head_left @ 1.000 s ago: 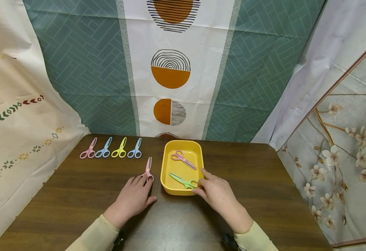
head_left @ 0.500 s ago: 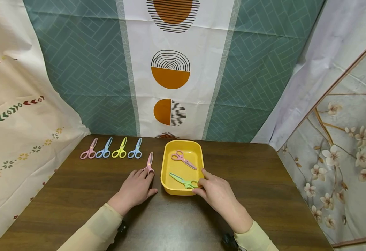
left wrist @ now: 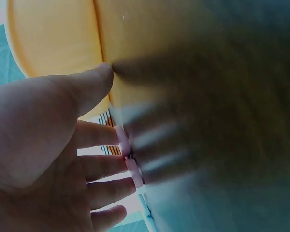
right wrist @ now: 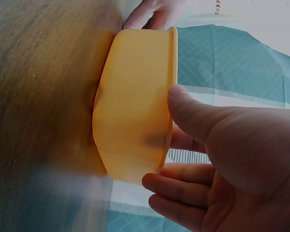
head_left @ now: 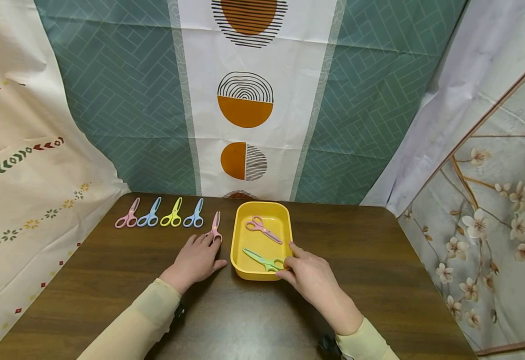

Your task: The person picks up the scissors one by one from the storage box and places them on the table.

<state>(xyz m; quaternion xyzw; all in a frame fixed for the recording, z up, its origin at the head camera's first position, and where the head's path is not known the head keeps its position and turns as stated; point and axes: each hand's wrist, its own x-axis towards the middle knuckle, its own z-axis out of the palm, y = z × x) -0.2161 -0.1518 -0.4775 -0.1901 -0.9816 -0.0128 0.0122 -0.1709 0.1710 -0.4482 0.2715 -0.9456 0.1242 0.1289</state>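
Any lettering on the scissors is too small to read; the printing that does show is pattern: orange-and-black circles on the teal-and-white cloth (head_left: 244,112) and blossoms on the right-hand cloth (head_left: 477,223).

The far edge of the table (head_left: 357,250) runs along the teal-and-white cloth. Bare wood stretches from the yellow tray (head_left: 253,275) to the table's right edge, while between the tray and the near pink scissors (head_left: 216,225) there is only a narrow strip.

Those scissors lie flat just left of the tray, blades pointing away from the person. The left hand (head_left: 196,258) rests fingertips on their handles, its grip loose and fingers nearly straight, the thumb spread toward the tray's wall.

The right hand's (head_left: 313,275) grip is narrow, pinching the tray's rim by its near right corner. Inside the tray lie a pink pair (head_left: 264,230), slanted, and a green pair (head_left: 266,263) nearer the person.

Toward the far left corner, four pairs stand in a row: pink (head_left: 129,216), blue (head_left: 151,214), yellow (head_left: 173,215), blue.
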